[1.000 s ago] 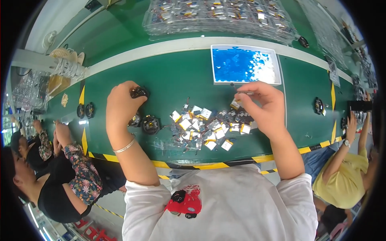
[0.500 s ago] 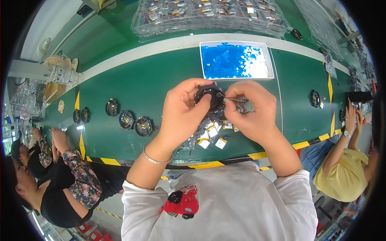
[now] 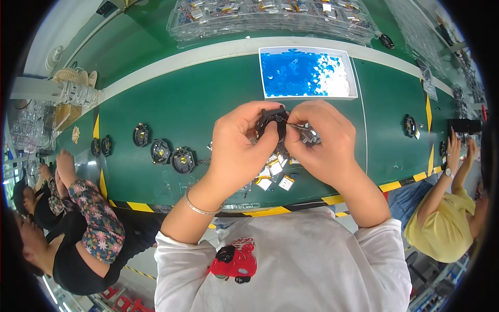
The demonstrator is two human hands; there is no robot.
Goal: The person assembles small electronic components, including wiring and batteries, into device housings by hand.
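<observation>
My left hand (image 3: 240,146) holds a round black part (image 3: 271,122) up above the green belt (image 3: 197,104). My right hand (image 3: 323,141) pinches a small silver piece with thin wires (image 3: 307,133) and presses it against that black part. Both hands meet in the middle of the view. Under them lies a heap of small silver and white flat pieces (image 3: 274,176), partly hidden by my fingers.
Three round black parts (image 3: 162,152) sit in a row at the left, two more (image 3: 101,146) farther left. A white tray of blue bits (image 3: 306,74) stands behind my hands. Clear trays (image 3: 270,15) line the back. Seated people flank me on the left (image 3: 78,229) and right (image 3: 442,208).
My left hand lifted a black part from the left row and brought it to the centre. My right hand came in with a small piece; both hands now meet closer to the camera.
</observation>
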